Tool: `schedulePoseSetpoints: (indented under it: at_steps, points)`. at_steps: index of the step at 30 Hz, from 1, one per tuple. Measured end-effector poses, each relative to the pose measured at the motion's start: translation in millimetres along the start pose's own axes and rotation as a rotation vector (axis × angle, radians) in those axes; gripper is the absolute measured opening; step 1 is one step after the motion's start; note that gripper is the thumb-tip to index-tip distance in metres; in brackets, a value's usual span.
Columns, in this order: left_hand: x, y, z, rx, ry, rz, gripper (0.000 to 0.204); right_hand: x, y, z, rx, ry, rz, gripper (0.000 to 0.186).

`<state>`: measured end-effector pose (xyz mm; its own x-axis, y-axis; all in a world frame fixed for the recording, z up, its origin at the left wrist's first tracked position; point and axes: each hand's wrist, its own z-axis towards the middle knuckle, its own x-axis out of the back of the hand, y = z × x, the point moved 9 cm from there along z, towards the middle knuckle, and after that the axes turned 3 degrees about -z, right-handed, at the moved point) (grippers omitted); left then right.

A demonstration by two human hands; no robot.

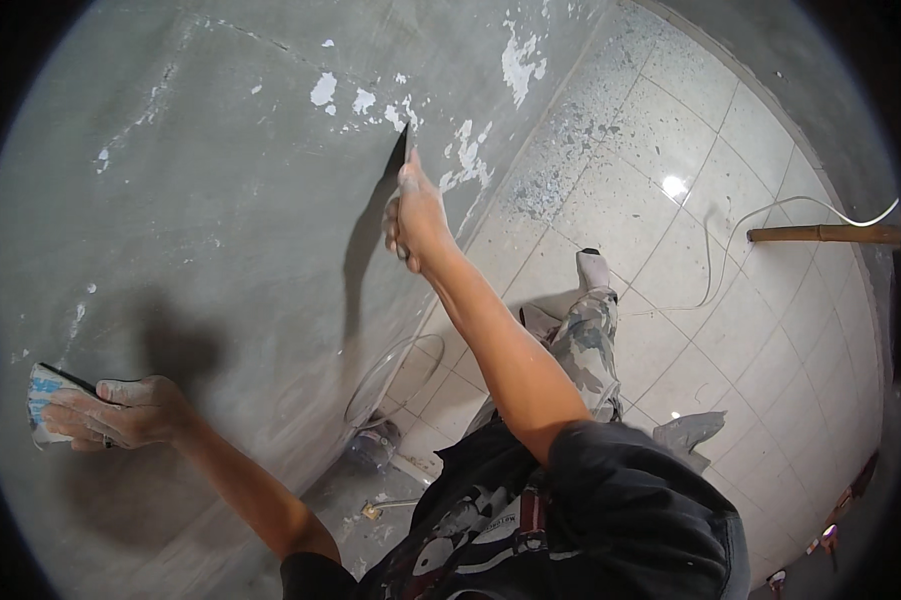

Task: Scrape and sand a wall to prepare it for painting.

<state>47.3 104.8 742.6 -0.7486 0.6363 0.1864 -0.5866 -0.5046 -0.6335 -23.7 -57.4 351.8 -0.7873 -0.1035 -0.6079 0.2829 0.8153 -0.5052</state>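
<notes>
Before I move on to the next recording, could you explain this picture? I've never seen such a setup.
There is no machine here: a person works with bare hands. The one picture comes from a wide camera worn on the head, looking down, so straight edges bend. The right hand holds a thin blade, its tip by white patches on a grey wall. The left hand grips a white-and-blue thing; I can't tell exactly what it is. On the tiled floor lie grey flakes and a white cord.
</notes>
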Motion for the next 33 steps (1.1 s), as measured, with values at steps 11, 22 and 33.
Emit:
schedulePoseSetpoints:
  at_steps: [11, 22, 33]
  points:
    - [1, 4, -3, -0.098, 0.019, 0.004, 0.049, 16, 16, 24, 0.002, 0.016, -0.071, 0.057]
    - [-42, 2, -7, -0.296, -0.441, 0.884, 0.051, 38, 29, 42, 0.030, 0.100, -0.008, 0.056]
    - [-7, 0, -6, -0.184, -0.072, 0.200, 0.048, 42, 29, 40, -0.125, 0.118, 0.120, 0.041]
